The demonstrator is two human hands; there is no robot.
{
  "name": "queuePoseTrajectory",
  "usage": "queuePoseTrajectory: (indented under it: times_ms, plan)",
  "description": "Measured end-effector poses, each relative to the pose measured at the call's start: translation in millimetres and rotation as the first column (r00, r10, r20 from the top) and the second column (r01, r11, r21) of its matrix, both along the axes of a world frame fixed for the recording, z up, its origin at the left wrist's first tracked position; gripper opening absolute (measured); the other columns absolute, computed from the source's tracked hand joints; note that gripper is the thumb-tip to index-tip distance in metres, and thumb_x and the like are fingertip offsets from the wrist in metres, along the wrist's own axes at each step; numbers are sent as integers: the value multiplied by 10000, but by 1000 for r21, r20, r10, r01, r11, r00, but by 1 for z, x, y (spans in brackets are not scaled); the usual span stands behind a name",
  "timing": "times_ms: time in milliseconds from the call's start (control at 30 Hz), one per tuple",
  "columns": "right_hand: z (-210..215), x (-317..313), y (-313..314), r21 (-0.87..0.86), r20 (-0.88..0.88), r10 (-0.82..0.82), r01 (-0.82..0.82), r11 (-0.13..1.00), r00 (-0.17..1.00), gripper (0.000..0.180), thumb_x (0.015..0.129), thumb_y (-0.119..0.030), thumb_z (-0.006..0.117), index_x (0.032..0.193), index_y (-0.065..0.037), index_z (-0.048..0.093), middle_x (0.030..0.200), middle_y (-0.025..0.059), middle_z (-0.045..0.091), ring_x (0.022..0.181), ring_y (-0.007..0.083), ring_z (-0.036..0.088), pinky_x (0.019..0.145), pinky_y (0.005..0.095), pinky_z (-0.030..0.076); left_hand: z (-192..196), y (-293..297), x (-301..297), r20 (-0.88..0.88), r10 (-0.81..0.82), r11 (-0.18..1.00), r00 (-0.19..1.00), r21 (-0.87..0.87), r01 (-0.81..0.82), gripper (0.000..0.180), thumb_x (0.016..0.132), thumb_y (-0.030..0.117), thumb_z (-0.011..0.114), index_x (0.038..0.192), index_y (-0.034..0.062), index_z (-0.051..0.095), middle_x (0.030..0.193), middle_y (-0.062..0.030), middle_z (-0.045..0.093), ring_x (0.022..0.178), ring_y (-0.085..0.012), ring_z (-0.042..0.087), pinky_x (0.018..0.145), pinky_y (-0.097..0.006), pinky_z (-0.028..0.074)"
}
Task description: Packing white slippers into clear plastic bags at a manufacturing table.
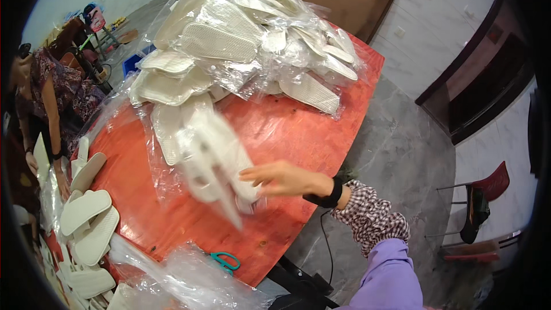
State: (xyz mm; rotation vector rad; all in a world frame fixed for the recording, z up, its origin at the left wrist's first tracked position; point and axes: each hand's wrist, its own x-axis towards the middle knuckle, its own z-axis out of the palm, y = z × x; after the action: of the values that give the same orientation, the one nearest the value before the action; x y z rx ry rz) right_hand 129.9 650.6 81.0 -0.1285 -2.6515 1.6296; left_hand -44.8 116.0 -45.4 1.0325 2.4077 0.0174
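My right hand (278,178) reaches over the red table from the right, with a black band on the wrist. Its fingers are stretched out and apart, at the edge of a pair of white slippers (209,155) blurred by motion. Whether the fingertips touch them I cannot tell. Just beyond lies a large heap of white slippers (224,40) in clear plastic bags. Teal-handled scissors (225,262) rest near the table's front edge, partly under clear plastic bags (189,281). My left hand is out of sight.
At the left, another person's hands (60,178) work beside a pile of unbagged white slippers (92,218). The red table (293,132) ends at the right above a grey floor, where a cable (327,241) hangs. A dark red chair (491,183) stands farther right.
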Motion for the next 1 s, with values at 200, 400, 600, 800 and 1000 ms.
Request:
queuePoseTrajectory:
  times_ms: [200,400,600,800,1000]
  plan:
    - [-102,89,183,479,-427,-789,850,217,442,746,786,-195,720,1431,-77,364,1442,270,357,1369,386,313,1109,460,290,-9,11,8,24,-1,1000,1000,21,1,975,753,582,687,1459,60,266,1592,-193,17,1437,-456,-19,1019,-772,61]
    - [-92,74,238,827,-36,-919,528,193,392,1346,547,-324,904,1538,-283,-5,1502,329,199,1425,476,108,1106,659,108,-5,5,10,-32,105,994,994,11,-105,965,745,587,689,1445,54,290,1591,-200,11,1433,-467,-28,1014,-775,53]
    - [-78,57,234,772,33,-810,500,392,585,881,698,-257,666,1473,-110,274,1224,342,533,1075,486,560,919,491,476,-2,6,-1,-32,81,997,996,10,-81,957,738,591,691,1430,48,314,1589,-206,5,1428,-478,-37,1009,-779,45]
    - [-90,30,136,545,-51,-634,553,630,772,618,764,-187,582,1348,-31,453,980,332,624,884,493,614,788,519,508,0,1,-3,-14,40,999,999,30,-39,949,731,595,693,1415,42,339,1588,-212,-1,1424,-489,-46,1004,-782,37]
    - [-75,-40,-34,447,-42,-265,256,857,963,670,759,-251,657,1359,-33,456,1037,254,603,918,417,615,795,480,515,7,-13,-8,-1,-5,999,1000,46,5,941,723,600,695,1401,36,363,1586,-219,-7,1419,-500,-56,999,-786,29]
